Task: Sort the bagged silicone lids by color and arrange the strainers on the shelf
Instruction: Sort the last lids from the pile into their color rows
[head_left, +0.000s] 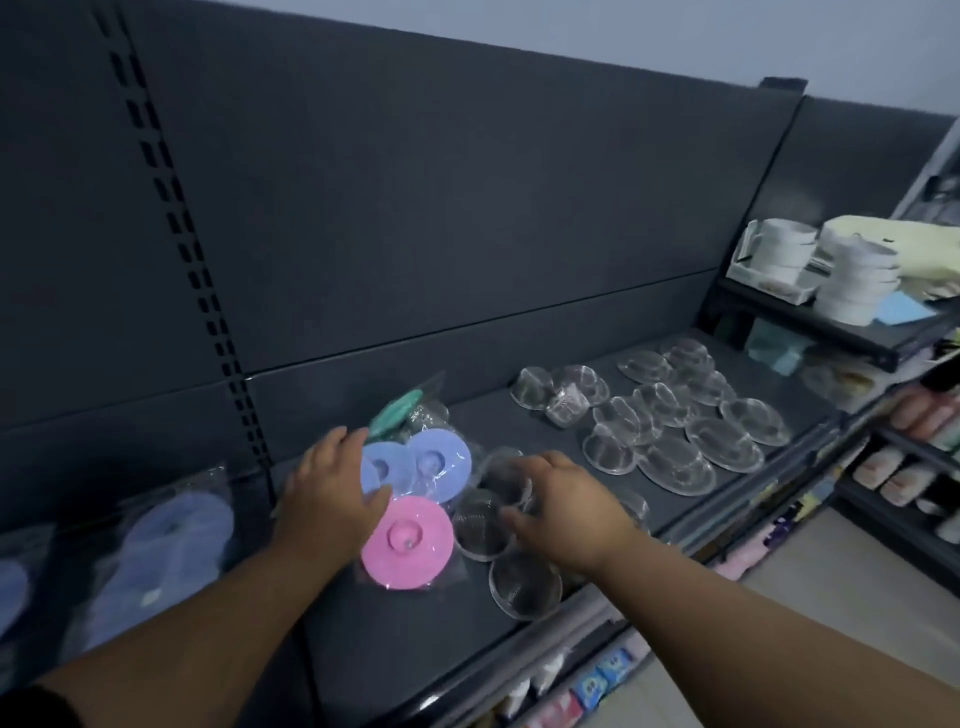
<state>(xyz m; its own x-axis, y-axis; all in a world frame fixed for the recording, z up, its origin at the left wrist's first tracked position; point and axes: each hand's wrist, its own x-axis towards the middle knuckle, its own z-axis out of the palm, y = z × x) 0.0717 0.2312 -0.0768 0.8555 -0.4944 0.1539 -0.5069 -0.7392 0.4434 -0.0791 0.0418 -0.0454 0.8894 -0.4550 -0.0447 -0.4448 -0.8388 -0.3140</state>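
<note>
Left grip lay flat on the bagged blue lids, pink lid just nearer on the shelf. Right grip had fingers curled round a strainer. Print on the lower packs was too blurry to read.

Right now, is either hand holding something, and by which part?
The right hand seems to pinch a strainer by its rim; the left hand only rests on a blue lid.
</note>
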